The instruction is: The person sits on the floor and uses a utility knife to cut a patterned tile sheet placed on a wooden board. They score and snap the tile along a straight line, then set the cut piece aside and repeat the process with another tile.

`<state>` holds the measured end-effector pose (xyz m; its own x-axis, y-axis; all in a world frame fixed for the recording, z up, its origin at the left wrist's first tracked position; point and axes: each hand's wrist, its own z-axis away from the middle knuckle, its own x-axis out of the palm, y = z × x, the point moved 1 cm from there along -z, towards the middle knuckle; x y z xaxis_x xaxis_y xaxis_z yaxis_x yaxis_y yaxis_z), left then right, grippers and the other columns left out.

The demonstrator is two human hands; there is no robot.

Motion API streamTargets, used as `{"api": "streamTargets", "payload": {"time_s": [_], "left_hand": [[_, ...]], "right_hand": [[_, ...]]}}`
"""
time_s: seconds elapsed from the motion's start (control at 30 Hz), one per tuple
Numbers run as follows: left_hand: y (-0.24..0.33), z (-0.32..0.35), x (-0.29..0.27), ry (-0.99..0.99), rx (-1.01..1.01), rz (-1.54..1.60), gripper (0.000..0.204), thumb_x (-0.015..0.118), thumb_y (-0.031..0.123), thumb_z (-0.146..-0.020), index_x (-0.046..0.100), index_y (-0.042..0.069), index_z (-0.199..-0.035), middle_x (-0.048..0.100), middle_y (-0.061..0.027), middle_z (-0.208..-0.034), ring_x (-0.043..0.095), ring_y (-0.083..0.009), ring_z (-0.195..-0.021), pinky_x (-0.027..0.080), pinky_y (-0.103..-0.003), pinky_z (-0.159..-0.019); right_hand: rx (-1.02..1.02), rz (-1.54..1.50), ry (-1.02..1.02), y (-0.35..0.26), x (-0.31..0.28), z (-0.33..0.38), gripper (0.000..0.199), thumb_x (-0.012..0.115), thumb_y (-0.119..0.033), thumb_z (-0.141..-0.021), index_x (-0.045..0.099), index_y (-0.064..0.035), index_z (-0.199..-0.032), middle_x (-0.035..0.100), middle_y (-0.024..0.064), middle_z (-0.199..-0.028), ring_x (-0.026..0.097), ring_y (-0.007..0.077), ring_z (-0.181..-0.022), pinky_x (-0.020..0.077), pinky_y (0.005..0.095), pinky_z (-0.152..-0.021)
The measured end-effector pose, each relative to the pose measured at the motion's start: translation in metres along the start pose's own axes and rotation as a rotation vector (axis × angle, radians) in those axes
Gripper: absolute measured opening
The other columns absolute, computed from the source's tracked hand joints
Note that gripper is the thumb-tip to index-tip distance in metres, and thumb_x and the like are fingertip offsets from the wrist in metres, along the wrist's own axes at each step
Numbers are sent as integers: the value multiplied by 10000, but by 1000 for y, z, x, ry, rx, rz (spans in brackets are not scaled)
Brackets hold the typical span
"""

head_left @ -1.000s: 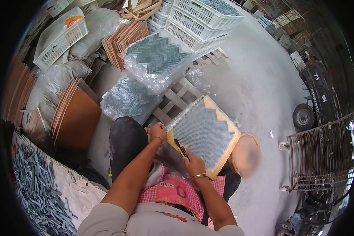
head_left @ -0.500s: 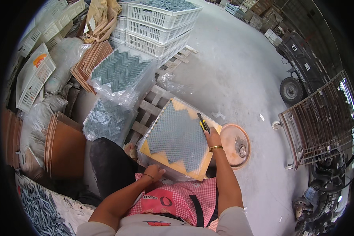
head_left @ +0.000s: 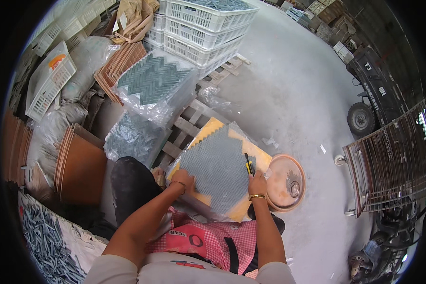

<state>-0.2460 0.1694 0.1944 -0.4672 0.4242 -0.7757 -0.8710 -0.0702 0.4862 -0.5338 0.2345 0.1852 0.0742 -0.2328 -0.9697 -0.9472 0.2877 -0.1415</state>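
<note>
A grey mesh-backed mosaic sheet (head_left: 220, 169) lies on a yellow zigzag-edged board (head_left: 262, 160) across my lap. My left hand (head_left: 182, 179) presses on the sheet's near left edge. My right hand (head_left: 257, 182) grips a yellow and black utility knife (head_left: 248, 164) at the sheet's right edge, its blade pointing away from me. A red checked cloth (head_left: 208, 239) covers my lap under the board.
A round brown plastic lid (head_left: 285, 183) lies on the concrete floor to the right. A wooden pallet (head_left: 187, 128) carries bagged grey herringbone sheets (head_left: 151, 83) and stacked white crates (head_left: 201, 26). Brown boards (head_left: 78, 168) lean at the left. A cart wheel (head_left: 362, 118) and metal grate (head_left: 388, 163) stand at the right.
The view has swung, so the board sits lower and more central. My left hand moved onto the sheet's left edge. My right hand with the knife came down the sheet's right edge.
</note>
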Motion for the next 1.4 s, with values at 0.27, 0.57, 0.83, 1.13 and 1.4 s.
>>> {"api": "streamTargets", "payload": {"time_s": [0.27,0.57,0.83,1.13,1.4], "left_hand": [[30,-85,-16,348,11,363,248,555,121,-765,591,-11,-972,601,-232,-956,587,-366,-886,473,-400,-773],[42,-111,-11,228,29,345,261,646,200,-732,632,71,-958,621,-166,-960,588,-320,-921,467,-386,-798],[57,-110,-9,187,-77,342,195,637,210,-713,642,67,-844,638,-148,-898,613,-313,-864,490,-394,-734],[59,-115,1,322,-130,318,85,580,150,-698,634,86,-711,632,-137,-768,607,-312,-763,479,-391,-669],[63,-111,-4,282,-112,377,157,536,150,-729,655,59,-777,630,-175,-827,610,-348,-800,483,-418,-694]], "right_hand": [[278,-46,-228,-31,-54,78,312,549,-282,-829,461,-10,-953,600,217,-775,596,386,-684,472,451,-592],[-274,-339,-130,-78,-56,-3,512,527,-205,-840,352,-229,-1321,586,156,-731,582,336,-598,461,420,-541],[-477,165,-350,-132,-25,-101,434,480,-226,-858,399,-326,-1272,589,121,-693,593,294,-583,468,412,-483],[-524,244,-458,-133,-22,-100,515,417,-102,-848,339,-296,-1319,596,129,-752,605,286,-602,485,396,-508],[-515,138,-475,-117,-30,-90,468,475,-146,-838,390,-267,-1282,584,147,-645,585,308,-574,461,419,-498]]}}
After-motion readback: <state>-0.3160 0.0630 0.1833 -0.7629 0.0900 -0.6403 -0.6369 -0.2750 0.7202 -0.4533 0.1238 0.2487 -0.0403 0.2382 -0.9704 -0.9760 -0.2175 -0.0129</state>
